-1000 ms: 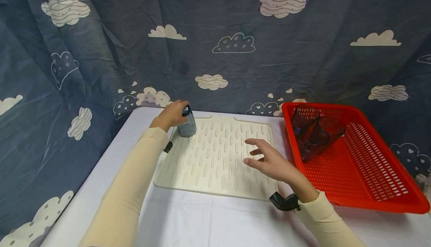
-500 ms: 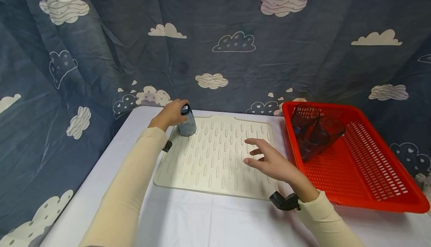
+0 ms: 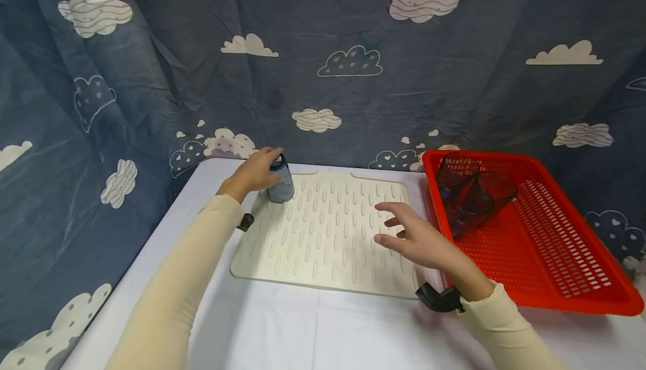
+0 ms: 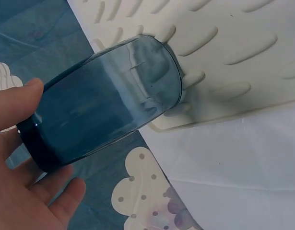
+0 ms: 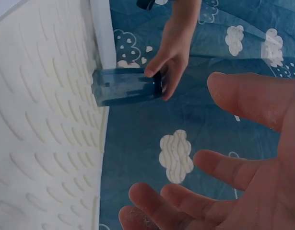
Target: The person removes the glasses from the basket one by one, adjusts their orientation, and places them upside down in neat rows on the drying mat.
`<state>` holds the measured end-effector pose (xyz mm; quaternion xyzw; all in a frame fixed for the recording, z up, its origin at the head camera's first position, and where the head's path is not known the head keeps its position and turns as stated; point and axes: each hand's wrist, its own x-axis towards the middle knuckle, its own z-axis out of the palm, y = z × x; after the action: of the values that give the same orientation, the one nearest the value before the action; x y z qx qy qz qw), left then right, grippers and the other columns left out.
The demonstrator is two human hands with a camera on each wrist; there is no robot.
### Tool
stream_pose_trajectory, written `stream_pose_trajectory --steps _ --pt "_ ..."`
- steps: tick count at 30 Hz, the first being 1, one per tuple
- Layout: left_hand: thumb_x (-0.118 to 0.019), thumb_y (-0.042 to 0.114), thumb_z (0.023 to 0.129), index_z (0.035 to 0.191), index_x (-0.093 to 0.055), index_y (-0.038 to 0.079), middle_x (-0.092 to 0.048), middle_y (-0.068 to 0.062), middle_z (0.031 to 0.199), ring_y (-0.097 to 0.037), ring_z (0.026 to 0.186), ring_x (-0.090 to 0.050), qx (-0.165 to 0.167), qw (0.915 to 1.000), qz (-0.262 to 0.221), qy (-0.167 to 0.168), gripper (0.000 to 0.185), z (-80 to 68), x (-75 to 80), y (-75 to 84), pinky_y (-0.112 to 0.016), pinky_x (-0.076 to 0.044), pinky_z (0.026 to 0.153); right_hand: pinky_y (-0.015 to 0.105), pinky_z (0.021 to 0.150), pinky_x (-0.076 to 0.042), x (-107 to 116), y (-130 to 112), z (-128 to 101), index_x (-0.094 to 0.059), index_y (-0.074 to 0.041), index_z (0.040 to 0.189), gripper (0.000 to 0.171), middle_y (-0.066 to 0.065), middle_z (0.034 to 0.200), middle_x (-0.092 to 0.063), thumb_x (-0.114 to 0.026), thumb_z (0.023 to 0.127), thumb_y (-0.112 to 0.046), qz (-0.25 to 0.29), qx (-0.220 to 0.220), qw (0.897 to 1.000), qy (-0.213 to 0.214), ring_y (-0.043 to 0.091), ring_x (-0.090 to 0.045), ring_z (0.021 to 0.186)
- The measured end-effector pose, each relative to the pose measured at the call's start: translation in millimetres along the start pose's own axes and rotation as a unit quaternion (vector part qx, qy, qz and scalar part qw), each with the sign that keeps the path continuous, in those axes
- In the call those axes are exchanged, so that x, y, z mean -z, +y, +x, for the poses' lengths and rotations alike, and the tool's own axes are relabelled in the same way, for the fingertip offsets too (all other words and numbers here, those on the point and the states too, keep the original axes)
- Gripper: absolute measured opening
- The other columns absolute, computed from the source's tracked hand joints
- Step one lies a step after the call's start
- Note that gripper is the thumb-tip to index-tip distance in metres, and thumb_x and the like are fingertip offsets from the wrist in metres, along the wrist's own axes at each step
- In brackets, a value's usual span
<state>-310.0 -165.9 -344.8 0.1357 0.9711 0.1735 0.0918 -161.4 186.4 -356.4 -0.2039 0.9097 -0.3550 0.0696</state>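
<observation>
A blue-tinted drinking glass (image 3: pixel 281 184) stands upside down on the far left of a cream ridged drying mat (image 3: pixel 323 235). Its thick dark base points up, as the left wrist view shows of the glass (image 4: pixel 104 100). Around that base is my left hand (image 3: pixel 252 172), thumb on one side and fingers loosely spread on the other; in the left wrist view the outer fingers (image 4: pixel 68 196) stand off the glass. My right hand (image 3: pixel 416 238) hovers over the mat's right part, holding nothing, with fingers apart and slightly bent.
At right, a red plastic basket (image 3: pixel 535 280) holds three tinted glasses (image 3: pixel 469 202) leaning together in its far left corner. A white cloth (image 3: pixel 282 325) covers the table. Dark blue cloud-print fabric (image 3: pixel 353 17) hangs behind and at the left.
My left wrist has drawn slightly back to the left and the grip around the glass base looks looser. The right hand has shifted a little right. The glass has stayed in place.
</observation>
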Motion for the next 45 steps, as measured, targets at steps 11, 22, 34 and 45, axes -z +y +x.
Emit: stream_pose_trajectory --steps 11,22,34,45 --pt "-0.068 0.022 0.093 0.153 -0.035 0.005 -0.031 -0.019 0.16 -0.038 0.148 -0.031 -0.078 0.9909 0.026 0.107 0.07 -17.8 -8.6 6.8 -0.055 -0.034 0.118 0.056 0.093 -0.054 17 -1 -20 -0.044 -0.01 0.143 0.061 0.017 0.145 -0.048 -0.071 0.091 -0.028 -0.035 -0.004 0.999 0.014 0.039 -0.058 0.121" --pt "-0.067 0.021 0.094 0.143 -0.05 0.005 -0.049 -0.015 0.15 -0.034 0.141 -0.044 -0.158 0.9688 -0.055 0.183 0.054 -54.4 -35.8 38.6 -0.051 -0.039 0.115 0.066 0.097 -0.047 41 6 -44 -0.044 -0.008 0.143 0.066 0.018 0.142 -0.047 -0.074 0.088 -0.029 -0.092 -0.006 0.995 0.042 0.038 -0.047 0.124" --pt "-0.068 0.015 0.093 0.138 -0.054 0.005 -0.06 -0.014 0.137 -0.03 0.125 -0.059 -0.187 0.9472 -0.166 0.201 0.048 -70.3 -49.0 60.6 -0.045 -0.054 0.097 0.062 0.095 -0.051 62 17 -47 -0.042 -0.005 0.144 0.067 0.021 0.141 -0.046 -0.073 0.09 -0.03 -0.114 -0.03 0.991 0.06 0.037 -0.05 0.117" --pt "-0.063 0.013 0.096 0.136 -0.056 0.008 -0.061 -0.01 0.135 -0.026 0.123 -0.06 -0.18 0.9153 -0.305 0.192 0.04 -74.7 -66.6 82.1 -0.041 -0.055 0.097 0.069 0.094 -0.045 85 42 -54 -0.041 -0.001 0.143 0.068 0.028 0.141 -0.043 -0.073 0.09 -0.028 -0.159 -0.051 0.984 0.065 0.046 -0.044 0.122"
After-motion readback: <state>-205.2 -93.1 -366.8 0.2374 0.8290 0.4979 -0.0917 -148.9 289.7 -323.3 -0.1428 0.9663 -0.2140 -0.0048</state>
